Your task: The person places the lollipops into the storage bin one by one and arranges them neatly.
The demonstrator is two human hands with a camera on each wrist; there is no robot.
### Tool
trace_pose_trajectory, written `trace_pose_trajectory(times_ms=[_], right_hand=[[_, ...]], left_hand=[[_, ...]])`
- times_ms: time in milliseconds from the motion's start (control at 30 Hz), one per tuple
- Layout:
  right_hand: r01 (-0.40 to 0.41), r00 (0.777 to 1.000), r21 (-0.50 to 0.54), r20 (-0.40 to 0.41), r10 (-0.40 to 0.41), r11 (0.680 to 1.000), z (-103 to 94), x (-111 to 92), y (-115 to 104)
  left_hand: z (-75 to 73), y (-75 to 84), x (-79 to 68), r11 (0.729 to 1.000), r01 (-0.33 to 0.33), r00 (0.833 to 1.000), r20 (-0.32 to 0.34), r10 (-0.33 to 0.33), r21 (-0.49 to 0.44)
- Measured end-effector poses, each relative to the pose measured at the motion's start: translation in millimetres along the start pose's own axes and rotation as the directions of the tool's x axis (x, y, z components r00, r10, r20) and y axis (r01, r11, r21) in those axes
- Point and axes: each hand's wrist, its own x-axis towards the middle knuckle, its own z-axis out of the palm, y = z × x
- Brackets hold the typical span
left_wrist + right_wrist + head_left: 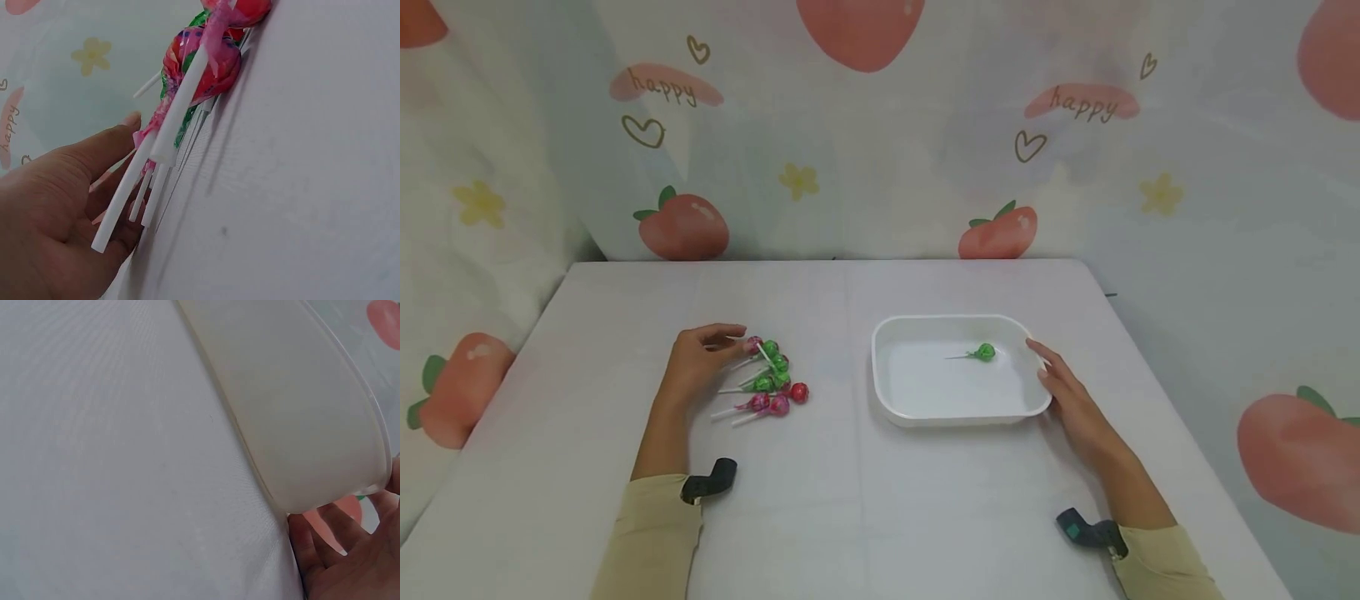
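Note:
Left of the middle of the table lies a bunch of wrapped lollipops, with green lollipops (763,383), pink-red lollipops (779,406) and a red one (800,392). My left hand (703,358) is at the far end of the bunch, thumb and fingers apart, fingertips close to a pink lollipop head; in the left wrist view white sticks (125,194) pass in front of the fingers. At right, a white plastic tray (955,413) holds one green lollipop (985,352). My right hand (1078,412) grips the tray's right end, thumb at the rim, fingers against the outer wall.
A white cloth covers the table (820,508). Behind it and at both sides hangs a curtain (880,167) printed with peaches, hearts and flowers. A dark wrist device (711,481) sits on the left sleeve, and another dark device (1090,532) on the right one.

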Motion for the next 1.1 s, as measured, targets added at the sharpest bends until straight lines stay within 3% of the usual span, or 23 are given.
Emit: trace_pose_trajectory(times_ms=[333,567,833,1100], right_hand=[[0.016,1.000,-0.018,-0.003,-0.016,1.000,-2.6,-2.0,0.5],[0.019,1.000,0.002,0.013,-0.019,1.000,-1.7,-2.2,1.2],[0.036,0.999,0.025,0.014,-0.036,0.999,-2.4,-0.2,0.6],[0.023,1.000,0.027,0.005,-0.024,0.999,-3.2,-1.4,1.5]], left_hand=[[6.5,-3.5,1.4,0.999,0.021,0.999,0.040,-0.022,0.037],[11.0,-7.9,-5.1,0.995,0.013,1.000,0.020,-0.015,0.094],[12.0,-4.4,-0.1,0.994,-0.021,1.000,0.003,0.021,0.104],[16.1,-0.7,1.6,0.993,-0.009,1.000,-0.007,0.010,0.119]])
